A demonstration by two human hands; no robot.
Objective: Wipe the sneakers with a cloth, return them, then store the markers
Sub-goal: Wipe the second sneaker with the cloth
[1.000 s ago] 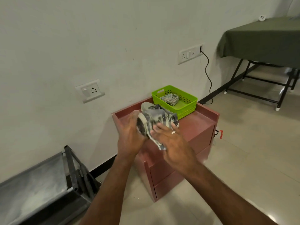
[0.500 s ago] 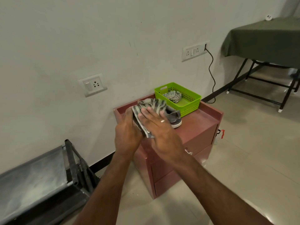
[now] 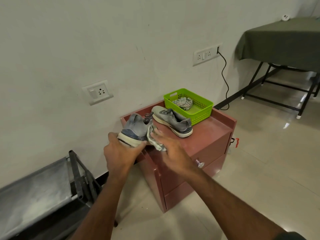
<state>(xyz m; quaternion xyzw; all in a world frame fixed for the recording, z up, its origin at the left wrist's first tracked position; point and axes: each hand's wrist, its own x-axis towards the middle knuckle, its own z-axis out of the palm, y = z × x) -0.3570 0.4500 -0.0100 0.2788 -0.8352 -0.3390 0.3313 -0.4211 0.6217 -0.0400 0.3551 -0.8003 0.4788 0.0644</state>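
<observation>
Left hand [image 3: 119,151] gripping sneaker [image 3: 134,129] heel, right hand [image 3: 170,149] pressing cloth [image 3: 153,138], palm hidden

head view, down over cabinet [image 3: 207,134]

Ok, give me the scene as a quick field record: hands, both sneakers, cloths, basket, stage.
left hand: grips the heel and sole of the held sneaker
right hand: presses the wiping cloth against that sneaker's side, fingers fairly straight
second sneaker: rests on the red cabinet, untouched, beside the basket
green basket: at the cabinet's back, holds a crumpled spare cloth
markers: none in view
stage: wiping the first sneaker, judged from the grip
</observation>
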